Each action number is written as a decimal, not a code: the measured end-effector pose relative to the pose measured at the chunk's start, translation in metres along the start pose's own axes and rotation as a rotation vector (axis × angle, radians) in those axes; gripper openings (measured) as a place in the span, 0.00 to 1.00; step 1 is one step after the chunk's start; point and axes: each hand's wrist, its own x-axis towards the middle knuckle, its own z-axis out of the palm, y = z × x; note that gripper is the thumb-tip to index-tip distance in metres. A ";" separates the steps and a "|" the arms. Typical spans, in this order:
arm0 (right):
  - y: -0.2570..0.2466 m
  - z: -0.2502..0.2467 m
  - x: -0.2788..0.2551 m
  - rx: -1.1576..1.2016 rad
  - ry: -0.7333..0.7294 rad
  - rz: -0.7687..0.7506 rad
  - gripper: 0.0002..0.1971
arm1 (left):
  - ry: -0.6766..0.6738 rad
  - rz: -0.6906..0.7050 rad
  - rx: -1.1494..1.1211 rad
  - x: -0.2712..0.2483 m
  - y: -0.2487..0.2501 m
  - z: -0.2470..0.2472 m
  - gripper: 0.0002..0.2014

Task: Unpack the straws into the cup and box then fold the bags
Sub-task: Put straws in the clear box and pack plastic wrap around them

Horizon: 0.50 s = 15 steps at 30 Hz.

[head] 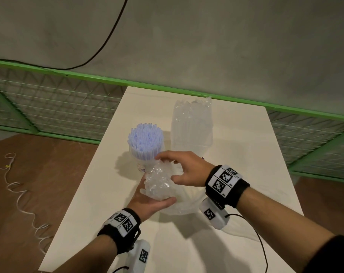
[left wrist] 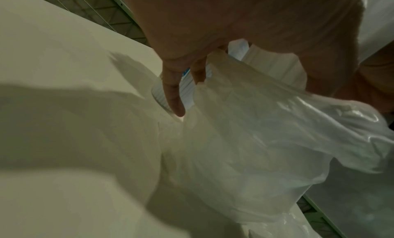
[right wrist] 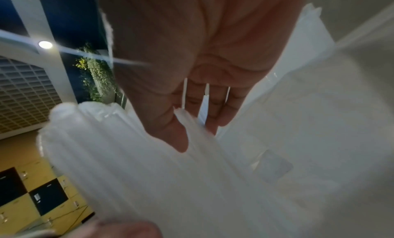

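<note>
A bundle of clear straws (head: 159, 182) stands slanted above the table, its lower end still in a crumpled clear bag (head: 184, 203) that trails onto the tabletop. My left hand (head: 153, 195) cradles the bundle from below, thumb wrapped round its near side. My right hand (head: 169, 167) grips the bundle's top, fingers over the far side and thumb on the near side. In the right wrist view the thumb (right wrist: 170, 135) presses on the straws (right wrist: 127, 165). The left wrist view shows my fingers (left wrist: 173, 96) against the bag (left wrist: 255, 140). A cup (head: 139, 160) packed with bluish straws (head: 145, 137) stands just left of the bundle.
A tall clear container (head: 191, 125) holding clear straws stands behind my right hand on the white table (head: 246, 154). A green-framed mesh fence (head: 59, 107) runs behind the table. A loose white cord (head: 19, 194) lies on the brown floor to the left.
</note>
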 end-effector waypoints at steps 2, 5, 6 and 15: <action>0.000 0.004 -0.001 0.014 0.022 -0.028 0.28 | -0.001 0.017 0.017 0.001 0.000 -0.001 0.35; 0.002 0.012 -0.004 0.066 0.104 -0.020 0.21 | -0.001 0.029 0.027 0.003 0.000 -0.005 0.34; 0.002 0.014 -0.005 0.085 0.136 -0.019 0.20 | 0.002 0.034 0.029 0.003 0.000 -0.006 0.34; 0.000 0.031 -0.012 0.129 0.382 -0.112 0.11 | 0.021 0.029 0.015 0.001 0.001 -0.010 0.28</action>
